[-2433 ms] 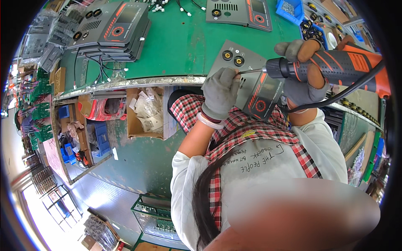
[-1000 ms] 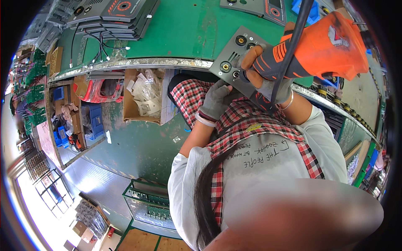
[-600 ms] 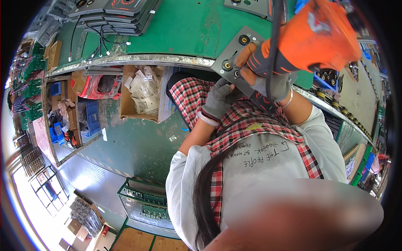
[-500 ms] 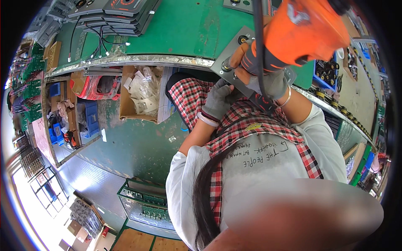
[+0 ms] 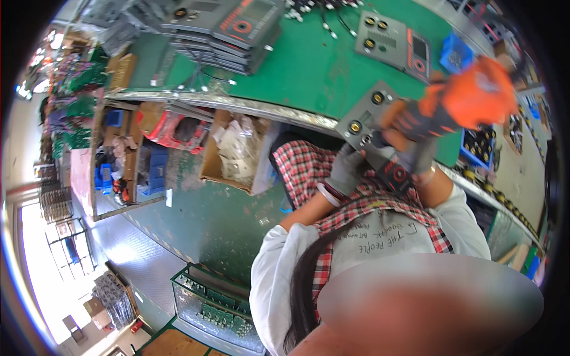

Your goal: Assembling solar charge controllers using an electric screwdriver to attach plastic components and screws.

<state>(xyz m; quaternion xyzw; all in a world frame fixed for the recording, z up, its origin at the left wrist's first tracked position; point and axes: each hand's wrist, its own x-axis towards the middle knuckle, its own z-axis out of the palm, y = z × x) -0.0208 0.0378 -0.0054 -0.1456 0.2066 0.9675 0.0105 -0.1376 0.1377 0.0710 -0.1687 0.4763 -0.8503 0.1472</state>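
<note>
A grey panel (image 5: 363,113) with round brass-and-black terminals and a red ring mark rests slanted across the front edge of the green table, its near end over my lap. My left hand (image 5: 347,170), in a grey glove, grips the panel's left edge. My right hand (image 5: 409,148), also gloved, is wrapped round the handle of an orange and black power screwdriver (image 5: 472,95). The tool is smeared by motion and lies tilted over the panel's right side. Its tip appears close to the panel near a terminal, but I cannot tell whether they touch.
A second grey panel (image 5: 386,44) lies farther back on the green table (image 5: 309,77). Stacked panels (image 5: 228,38) with loose cables stand at left. Blue bins (image 5: 456,53) of small parts sit at right. Below the table is a cardboard box (image 5: 224,169) of plastic bags.
The whole view has shifted, bringing more of the tabletop in. The screwdriver appears lower and smaller, tilted toward the right. The dark cable that crossed in front of it no longer hides the panel.
</note>
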